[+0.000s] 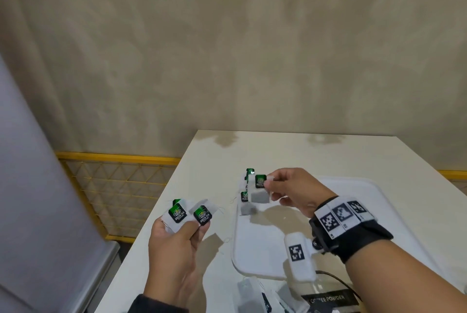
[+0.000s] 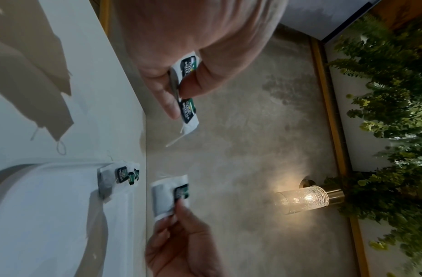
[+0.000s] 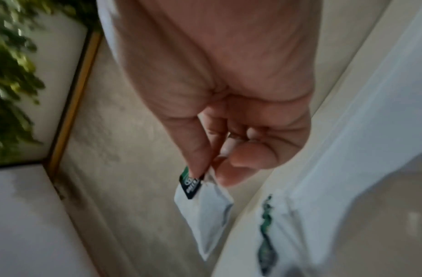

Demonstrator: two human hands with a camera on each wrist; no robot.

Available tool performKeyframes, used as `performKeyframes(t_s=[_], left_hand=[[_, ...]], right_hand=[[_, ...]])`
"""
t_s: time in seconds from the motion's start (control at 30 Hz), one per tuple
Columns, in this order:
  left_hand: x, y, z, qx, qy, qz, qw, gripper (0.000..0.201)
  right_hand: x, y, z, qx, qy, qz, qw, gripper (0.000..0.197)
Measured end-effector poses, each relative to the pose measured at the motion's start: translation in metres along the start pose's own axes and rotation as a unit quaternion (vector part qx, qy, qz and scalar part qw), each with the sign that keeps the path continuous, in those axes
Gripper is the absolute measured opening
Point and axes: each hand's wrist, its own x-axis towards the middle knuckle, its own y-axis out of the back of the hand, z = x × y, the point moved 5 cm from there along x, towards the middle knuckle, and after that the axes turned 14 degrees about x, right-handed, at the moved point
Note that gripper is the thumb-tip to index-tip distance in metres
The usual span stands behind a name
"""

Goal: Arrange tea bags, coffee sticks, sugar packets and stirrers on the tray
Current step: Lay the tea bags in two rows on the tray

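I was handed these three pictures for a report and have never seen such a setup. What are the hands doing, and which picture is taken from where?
No machine here: a person works with bare hands and wears three cameras. The wide picture comes from the head; the two tilted close-ups come from the wrists, looking along the fingers. The left hand grips a few green tea bags. The right hand, with a marker band on its wrist, pinches a single tea bag above the far left corner of the white tray. A few more bags lie at that corner. The tray rests on a pale table. A container labelled coffee powder sits nearest the person.
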Motion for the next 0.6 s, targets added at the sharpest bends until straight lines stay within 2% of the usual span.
performKeyframes(t_s=[0.07, 0.23, 0.33, 0.4, 0.5, 0.6], left_hand=[[0.000, 0.001, 0.001, -0.002, -0.001, 0.000, 1.000, 0.043], [-0.002, 0.000, 0.000, 0.006, -0.004, -0.006, 1.000, 0.041], [-0.002, 0.001, -0.004, 0.011, 0.002, -0.006, 1.000, 0.045], [-0.002, 0.001, -0.006, 0.012, 0.004, -0.011, 1.000, 0.044], [-0.003, 0.002, -0.005, 0.010, 0.001, -0.011, 1.000, 0.040], [-0.002, 0.003, -0.003, 0.007, -0.003, -0.010, 1.000, 0.040]], right_hand=[[0.011, 0.006, 0.015, -0.065, -0.031, 0.023, 0.997, 0.011], [0.028, -0.001, 0.048, -0.149, -0.113, 0.017, 0.982, 0.011], [0.033, -0.012, 0.052, -0.194, -0.136, -0.003, 0.972, 0.023], [0.036, -0.017, 0.053, -0.217, -0.150, -0.007, 0.964, 0.023], [0.043, -0.019, 0.052, -0.259, -0.156, 0.014, 0.953, 0.022], [0.050, -0.018, 0.052, -0.337, -0.140, 0.033, 0.930, 0.034]])
